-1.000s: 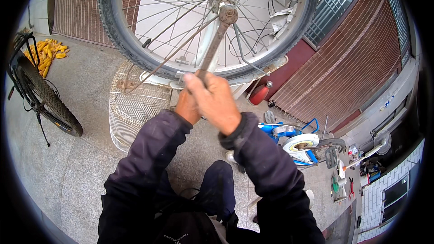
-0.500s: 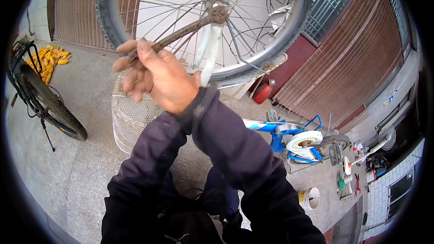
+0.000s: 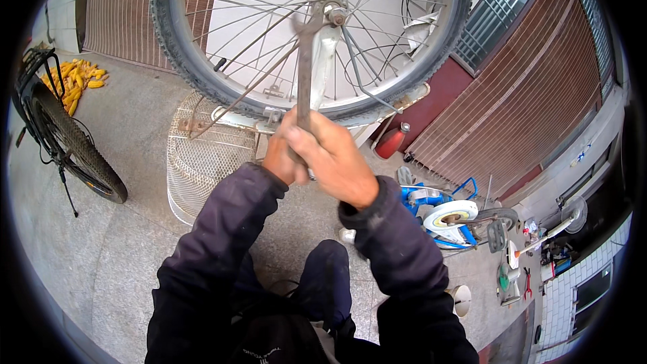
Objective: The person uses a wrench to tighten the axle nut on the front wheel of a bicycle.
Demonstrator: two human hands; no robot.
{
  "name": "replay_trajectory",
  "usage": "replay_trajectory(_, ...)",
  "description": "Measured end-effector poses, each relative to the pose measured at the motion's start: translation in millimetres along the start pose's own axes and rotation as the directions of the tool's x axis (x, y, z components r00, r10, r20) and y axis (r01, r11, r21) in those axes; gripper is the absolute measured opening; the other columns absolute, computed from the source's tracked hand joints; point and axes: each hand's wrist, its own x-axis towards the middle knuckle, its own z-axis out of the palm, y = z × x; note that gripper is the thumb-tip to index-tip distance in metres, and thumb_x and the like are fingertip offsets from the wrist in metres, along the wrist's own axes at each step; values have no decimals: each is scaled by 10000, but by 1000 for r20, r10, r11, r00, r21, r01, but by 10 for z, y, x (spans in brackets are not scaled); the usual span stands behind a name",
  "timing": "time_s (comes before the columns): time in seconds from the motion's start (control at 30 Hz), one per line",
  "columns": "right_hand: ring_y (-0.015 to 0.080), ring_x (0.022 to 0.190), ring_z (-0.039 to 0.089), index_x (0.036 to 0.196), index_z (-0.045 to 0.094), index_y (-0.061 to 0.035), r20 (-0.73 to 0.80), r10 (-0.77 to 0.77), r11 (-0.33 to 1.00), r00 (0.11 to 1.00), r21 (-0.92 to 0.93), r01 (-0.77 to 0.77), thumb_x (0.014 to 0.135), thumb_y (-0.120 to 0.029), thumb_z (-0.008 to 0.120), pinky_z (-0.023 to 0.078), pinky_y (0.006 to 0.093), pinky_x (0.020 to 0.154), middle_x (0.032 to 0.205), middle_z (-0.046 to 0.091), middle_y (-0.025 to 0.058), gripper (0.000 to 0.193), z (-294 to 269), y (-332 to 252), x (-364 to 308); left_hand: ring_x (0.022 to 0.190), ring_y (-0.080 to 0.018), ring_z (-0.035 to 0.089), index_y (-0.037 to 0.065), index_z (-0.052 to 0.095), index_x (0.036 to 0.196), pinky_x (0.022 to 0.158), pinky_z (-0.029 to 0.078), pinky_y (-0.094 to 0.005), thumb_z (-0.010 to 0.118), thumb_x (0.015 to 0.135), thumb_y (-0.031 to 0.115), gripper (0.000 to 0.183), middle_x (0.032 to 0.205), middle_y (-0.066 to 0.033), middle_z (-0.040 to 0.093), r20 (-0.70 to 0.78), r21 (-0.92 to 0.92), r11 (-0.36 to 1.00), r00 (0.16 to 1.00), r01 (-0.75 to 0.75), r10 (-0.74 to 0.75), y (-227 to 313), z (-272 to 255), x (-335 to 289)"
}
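Head view: right hand (image 3: 335, 158) grips wrench (image 3: 304, 71), edge clear of axle nut (image 3: 338, 19).

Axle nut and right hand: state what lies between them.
Between right hand and axle nut, the head view shows the wrench, the white fork leg and the tyre.

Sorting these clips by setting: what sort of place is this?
Probably a household yard or porch doubling as workspace: a wrench is held before a spoked wheel, a black bicycle stands at left, and yellow corn cobs lie heaped on the floor.
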Motion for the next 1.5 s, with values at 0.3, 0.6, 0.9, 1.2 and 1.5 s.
replay_trajectory(0.3,26,627,514,1019,679,-16,-309,-164,943,937,-327,57,899,-118,644,422,188,540,740,619,-9,162,-793,-282,-367,1002,-463,544,-9,351,1280,819,456,-456,581,870,-3,469,1108,-274,519,-77,610,783,974,-122,212,118,43,44)
replay_trajectory(0.6,35,563,465,949,683,0,-332,-265,824,905,-565,34,893,-183,662,373,187,502,701,583,-7,192,-1388,-829,-33,988,-465,562,-11,348,1288,815,466,-442,576,886,8,462,1088,-286,539,-88,585,807,983,-77,158,158,35,44)
replay_trajectory(0.9,22,570,447,926,696,-29,-158,-223,756,962,-652,68,868,-177,683,337,181,488,676,572,-28,160,-1608,-1053,209,1016,-465,553,-21,353,1281,837,459,-441,575,886,12,454,1108,-294,535,-82,571,820,989,-51,119,181,24,44)
replay_trajectory(1.2,23,535,434,918,689,-48,-195,-299,746,934,-658,102,857,-266,706,315,169,462,674,580,-23,228,-1735,-1208,330,1035,-469,538,-17,347,1287,855,449,-445,568,886,7,459,1133,-295,520,-65,563,826,993,-42,95,176,18,45)
replay_trajectory(1.5,31,540,436,912,690,-64,-94,-274,672,957,-731,121,873,-281,688,321,182,473,672,562,-35,220,-1799,-1368,551,1038,-467,537,-17,345,1293,856,451,-443,577,879,3,474,1135,-292,519,-75,573,817,989,-63,129,170,27,44)
